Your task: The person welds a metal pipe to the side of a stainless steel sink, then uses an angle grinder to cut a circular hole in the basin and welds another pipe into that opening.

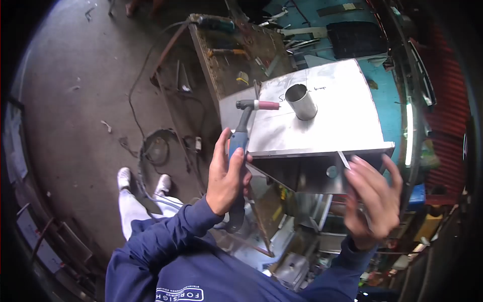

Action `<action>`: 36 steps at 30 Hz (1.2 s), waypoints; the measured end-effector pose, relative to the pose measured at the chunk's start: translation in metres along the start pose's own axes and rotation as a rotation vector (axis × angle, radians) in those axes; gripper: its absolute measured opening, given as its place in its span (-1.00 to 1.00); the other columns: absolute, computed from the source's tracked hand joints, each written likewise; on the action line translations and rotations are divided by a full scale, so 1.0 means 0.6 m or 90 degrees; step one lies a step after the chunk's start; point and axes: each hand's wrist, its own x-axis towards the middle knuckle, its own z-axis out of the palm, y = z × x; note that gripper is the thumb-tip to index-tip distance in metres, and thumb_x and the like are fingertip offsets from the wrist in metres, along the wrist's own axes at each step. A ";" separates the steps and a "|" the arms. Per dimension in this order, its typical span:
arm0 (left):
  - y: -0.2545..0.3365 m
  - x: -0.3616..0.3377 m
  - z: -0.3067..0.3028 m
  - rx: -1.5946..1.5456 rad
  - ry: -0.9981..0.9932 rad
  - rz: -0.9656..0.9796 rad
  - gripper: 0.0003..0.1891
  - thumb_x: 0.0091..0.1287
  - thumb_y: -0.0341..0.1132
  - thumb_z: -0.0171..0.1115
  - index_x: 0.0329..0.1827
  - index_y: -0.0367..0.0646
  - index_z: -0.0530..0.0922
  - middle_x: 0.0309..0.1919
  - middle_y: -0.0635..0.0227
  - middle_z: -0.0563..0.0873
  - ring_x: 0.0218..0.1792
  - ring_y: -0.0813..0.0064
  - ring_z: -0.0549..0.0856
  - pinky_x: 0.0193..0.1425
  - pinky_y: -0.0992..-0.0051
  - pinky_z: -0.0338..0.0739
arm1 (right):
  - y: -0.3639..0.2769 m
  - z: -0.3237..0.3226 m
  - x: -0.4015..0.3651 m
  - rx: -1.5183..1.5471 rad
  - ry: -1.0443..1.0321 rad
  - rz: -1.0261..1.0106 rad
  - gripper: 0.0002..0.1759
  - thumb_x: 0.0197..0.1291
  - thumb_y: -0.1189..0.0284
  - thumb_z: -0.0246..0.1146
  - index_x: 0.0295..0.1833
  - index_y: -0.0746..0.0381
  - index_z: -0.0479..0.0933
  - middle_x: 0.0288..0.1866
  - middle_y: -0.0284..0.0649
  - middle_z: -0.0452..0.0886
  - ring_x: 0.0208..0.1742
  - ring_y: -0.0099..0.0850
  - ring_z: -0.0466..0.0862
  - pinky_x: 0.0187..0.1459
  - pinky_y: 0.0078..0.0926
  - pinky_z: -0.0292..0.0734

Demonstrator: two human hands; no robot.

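Observation:
My left hand is wrapped round the blue handle of a TIG welding torch. Its pink nozzle points right, towards a short metal tube standing upright on a sheet-metal box. Handwriting marks the bright top of this box, and a round hole shows in its shaded front side. My right hand, blurred by motion, is at that front side with its fingers bent. A thin metal strip runs from its fingertips up across the box's front edge.
A worn wooden board with tools on it lies behind the box. Beyond is a turquoise surface carrying scraps and a black piece. Coiled cable lies on the floor at left, near my shoes. Metal pieces clutter the space below the box.

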 end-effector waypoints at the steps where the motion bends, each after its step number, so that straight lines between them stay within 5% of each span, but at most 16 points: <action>1: -0.004 0.001 0.001 -0.012 -0.012 -0.009 -0.37 0.64 -0.20 0.03 0.68 0.10 0.00 -0.09 0.31 0.56 -0.54 0.64 0.49 -0.60 0.58 0.44 | -0.002 0.017 0.021 -0.014 -0.054 -0.016 -0.72 0.13 0.55 0.38 0.00 0.26 0.71 -0.08 -0.16 0.79 0.00 -0.24 0.81 0.33 0.01 0.46; 12: -0.007 -0.009 0.017 -0.153 -0.048 -0.126 -0.39 0.65 -0.20 0.02 0.67 0.11 0.00 -0.10 0.31 0.56 -0.51 0.63 0.51 -0.57 0.56 0.47 | 0.007 0.111 0.047 -0.058 -0.244 -0.037 -0.63 -0.02 0.61 0.37 -0.02 0.18 0.69 -0.09 -0.28 0.74 -0.11 -0.34 0.74 0.16 -0.21 0.56; 19: -0.008 -0.004 -0.006 -0.207 -0.041 -0.167 -0.42 0.64 -0.20 0.05 0.64 0.16 0.08 -0.07 0.30 0.58 -0.50 0.61 0.49 -0.55 0.56 0.43 | -0.003 0.142 0.043 -0.022 -0.178 -0.099 -0.70 -0.16 0.62 0.35 -0.20 0.20 0.64 -0.13 -0.25 0.68 -0.13 -0.24 0.72 0.13 -0.11 0.57; 22: -0.011 -0.005 -0.075 -0.189 -0.037 -0.101 -0.39 0.62 -0.22 0.09 0.65 0.14 0.07 -0.08 0.27 0.59 -0.52 0.60 0.49 -0.58 0.56 0.41 | -0.064 0.175 -0.002 0.368 -0.043 -0.069 -0.67 -0.18 0.68 0.33 -0.18 0.24 0.67 -0.23 -0.17 0.70 -0.18 -0.17 0.75 -0.13 -0.21 0.65; 25: 0.045 -0.048 -0.204 0.002 0.148 -0.020 -0.38 0.60 -0.17 0.11 0.64 0.12 0.10 -0.11 0.27 0.60 -0.52 0.63 0.49 -0.59 0.58 0.39 | -0.147 0.275 -0.070 0.560 -0.080 -0.018 -0.68 -0.14 0.68 0.34 -0.18 0.24 0.68 -0.23 -0.18 0.70 -0.25 -0.24 0.74 -0.23 -0.33 0.65; 29: 0.104 -0.169 -0.439 0.186 0.476 0.120 -0.55 0.59 -0.13 0.12 0.47 0.08 0.30 -0.20 0.34 0.61 -0.54 0.68 0.49 -0.56 0.64 0.40 | -0.258 0.466 -0.201 0.687 -0.184 0.232 -0.77 0.04 0.71 0.27 -0.17 0.26 0.66 -0.18 -0.15 0.64 -0.19 -0.17 0.72 -0.16 -0.32 0.64; 31: 0.101 -0.243 -0.544 0.072 0.614 0.174 -0.77 0.61 -0.09 0.09 0.13 0.04 0.37 -0.29 0.41 0.53 -0.51 0.64 0.49 -0.53 0.58 0.42 | -0.310 0.558 -0.266 0.734 -0.236 0.308 -0.83 0.07 0.70 0.22 -0.25 0.29 0.65 -0.24 -0.14 0.61 -0.28 -0.26 0.71 -0.27 -0.34 0.62; 36: 0.010 -0.357 -0.678 0.005 0.811 0.201 -0.82 0.63 -0.10 0.05 0.02 0.04 0.36 -0.36 0.41 0.51 -0.52 0.60 0.50 -0.53 0.51 0.45 | -0.424 0.743 -0.361 0.818 -0.363 0.325 -0.88 0.09 0.62 0.19 -0.29 0.30 0.64 -0.36 -0.09 0.64 -0.35 -0.20 0.69 -0.27 -0.31 0.58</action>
